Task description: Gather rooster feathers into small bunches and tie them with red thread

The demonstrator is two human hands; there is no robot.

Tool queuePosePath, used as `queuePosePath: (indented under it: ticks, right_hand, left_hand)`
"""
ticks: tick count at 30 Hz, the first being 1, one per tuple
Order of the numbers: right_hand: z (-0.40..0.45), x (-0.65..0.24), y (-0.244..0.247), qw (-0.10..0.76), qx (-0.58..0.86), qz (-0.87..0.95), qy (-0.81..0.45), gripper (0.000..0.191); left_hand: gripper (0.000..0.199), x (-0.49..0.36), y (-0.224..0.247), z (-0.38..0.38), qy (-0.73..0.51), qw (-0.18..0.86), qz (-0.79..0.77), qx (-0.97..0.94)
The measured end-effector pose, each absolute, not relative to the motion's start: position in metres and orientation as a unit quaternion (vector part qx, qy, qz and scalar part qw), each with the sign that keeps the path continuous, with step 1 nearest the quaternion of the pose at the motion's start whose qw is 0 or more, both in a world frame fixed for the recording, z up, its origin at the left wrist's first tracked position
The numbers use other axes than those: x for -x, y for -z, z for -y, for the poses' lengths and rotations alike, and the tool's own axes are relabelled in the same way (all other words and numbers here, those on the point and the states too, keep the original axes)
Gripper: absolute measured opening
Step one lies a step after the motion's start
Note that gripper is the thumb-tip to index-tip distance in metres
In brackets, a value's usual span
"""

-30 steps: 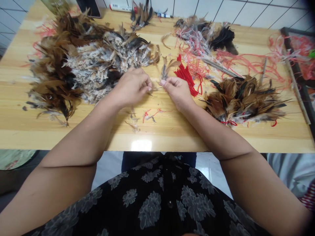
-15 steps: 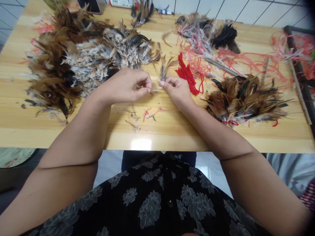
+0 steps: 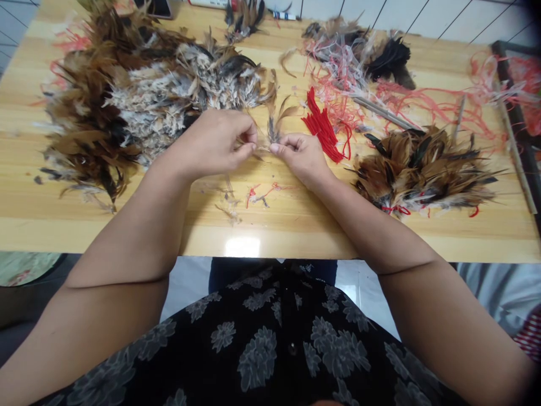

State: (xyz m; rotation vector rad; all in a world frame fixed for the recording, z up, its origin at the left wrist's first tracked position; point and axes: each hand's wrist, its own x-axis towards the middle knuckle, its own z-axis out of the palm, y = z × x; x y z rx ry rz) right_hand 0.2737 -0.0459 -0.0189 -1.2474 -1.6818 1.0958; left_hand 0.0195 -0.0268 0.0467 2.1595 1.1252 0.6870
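My right hand (image 3: 302,157) pinches the base of a few small brown and grey feathers (image 3: 276,121) over the middle of the table. Just left of it, my left hand (image 3: 230,141) is closed, thumb against fingers, with thin feather strands (image 3: 261,149) at its fingertips. A big pile of brown and whitish feathers (image 3: 156,107) lies beyond and left of my left hand. Red yarn pieces (image 3: 323,127) lie behind my right hand. To the right sits a bunch of brown feathers (image 3: 422,166) with red ties at its base.
Pink and white strings (image 3: 342,67) with dark feathers lie at the back right, beside thin sticks (image 3: 384,114). A dark frame (image 3: 513,104) stands at the right edge. Small scraps (image 3: 253,194) lie near the front. A marker (image 3: 285,16) and a phone (image 3: 154,8) are at the back.
The small feathers in my right hand have shifted slightly left and spread apart. My left hand has moved a little, still closed near them.
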Motion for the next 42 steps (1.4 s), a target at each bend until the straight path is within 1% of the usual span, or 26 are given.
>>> queuePosePath:
  ticks: [3, 6, 8, 10, 12, 14, 19, 22, 25, 29, 36, 38, 40, 42]
  right_hand:
    - [0.046, -0.274, 0.017, 0.367, 0.488, 0.658, -0.441, 0.063]
    - [0.047, -0.275, 0.017, 0.357, 0.488, 0.661, -0.445, 0.051]
    - [0.048, -0.275, 0.017, 0.353, 0.487, 0.665, -0.443, 0.045]
    - [0.048, -0.275, 0.018, 0.349, 0.484, 0.671, -0.441, 0.044]
    - [0.048, -0.275, 0.018, 0.350, 0.477, 0.672, -0.446, 0.046]
    - [0.048, -0.274, 0.018, 0.362, 0.466, 0.659, -0.466, 0.051]
    - [0.046, -0.277, 0.012, 0.427, 0.432, 0.583, -0.539, 0.073]
    - [0.044, -0.280, 0.008, 0.457, 0.412, 0.546, -0.568, 0.079]
    - [0.044, -0.280, 0.005, 0.460, 0.405, 0.528, -0.588, 0.078]
    - [0.045, -0.277, 0.000, 0.438, 0.424, 0.529, -0.591, 0.078]
    - [0.041, -0.275, -0.002, 0.450, 0.441, 0.485, -0.607, 0.078]
    - [0.039, -0.274, -0.001, 0.471, 0.453, 0.472, -0.591, 0.079]
    - [0.036, -0.274, 0.001, 0.493, 0.470, 0.459, -0.571, 0.079]
    - [0.034, -0.275, 0.004, 0.506, 0.486, 0.451, -0.551, 0.077]
  left_hand:
    - [0.028, -0.015, -0.041, 0.023, -0.265, 0.293, -0.407, -0.824]
    - [0.028, -0.016, -0.042, 0.024, -0.272, 0.316, -0.415, -0.808]
    - [0.029, -0.018, -0.043, 0.026, -0.269, 0.304, -0.415, -0.814]
    - [0.028, -0.020, -0.043, 0.027, -0.259, 0.280, -0.412, -0.828]
    - [0.025, -0.021, -0.041, 0.028, -0.260, 0.265, -0.409, -0.834]
    - [0.024, -0.021, -0.038, 0.026, -0.294, 0.254, -0.405, -0.828]
    - [0.036, -0.020, -0.023, 0.016, -0.440, 0.234, -0.423, -0.757]
    - [0.031, -0.024, -0.010, 0.013, -0.438, 0.242, -0.426, -0.754]
    - [0.022, -0.033, 0.002, 0.012, -0.419, 0.279, -0.416, -0.757]
    - [0.030, -0.050, 0.011, 0.002, -0.425, 0.368, -0.408, -0.720]
    - [0.036, -0.067, 0.012, -0.034, -0.340, 0.399, -0.396, -0.754]
    - [0.031, -0.069, 0.014, -0.039, -0.369, 0.429, -0.397, -0.723]
    - [0.027, -0.071, 0.015, -0.037, -0.422, 0.491, -0.387, -0.656]
    - [0.031, -0.072, 0.016, -0.030, -0.457, 0.557, -0.369, -0.588]
